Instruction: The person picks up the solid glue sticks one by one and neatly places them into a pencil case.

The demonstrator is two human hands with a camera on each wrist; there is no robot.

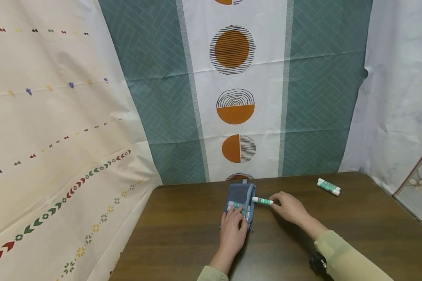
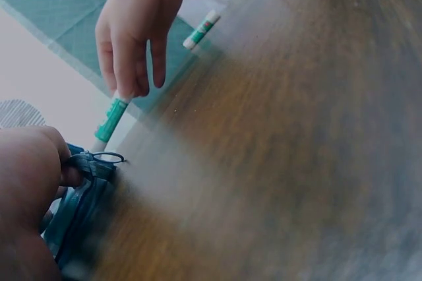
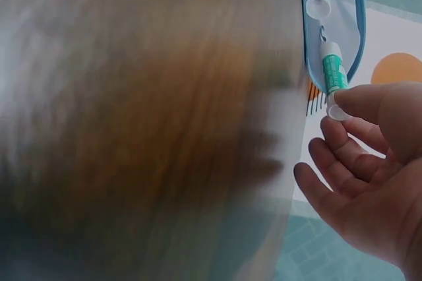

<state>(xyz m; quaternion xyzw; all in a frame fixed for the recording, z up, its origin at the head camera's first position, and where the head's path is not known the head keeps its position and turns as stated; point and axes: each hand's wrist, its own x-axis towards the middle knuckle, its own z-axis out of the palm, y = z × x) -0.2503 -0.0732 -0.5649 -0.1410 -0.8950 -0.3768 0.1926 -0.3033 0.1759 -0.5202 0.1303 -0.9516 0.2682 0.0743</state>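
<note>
A blue zip pouch [image 1: 236, 192] with a see-through mesh front lies on the table, its side opening facing right. My left hand [image 1: 233, 232] holds the pouch near its lower end; in the left wrist view its fingers grip the edge by the zip pull [image 2: 107, 157]. From the right, my right hand [image 1: 291, 208] pinches a green-and-white glue stick [image 1: 262, 201] by one end. The stick's far end is at the pouch's mouth [image 3: 361, 27]. More glue sticks [image 3: 318, 6] lie inside the pouch, their white ends showing in the right wrist view.
Two more glue sticks [image 1: 328, 187] lie side by side at the back right of the brown wooden table [image 1: 183, 234]. Patterned cloth [image 1: 158, 97] hangs behind the table's back edge. A dark object [image 1: 317, 262] sits by the right sleeve.
</note>
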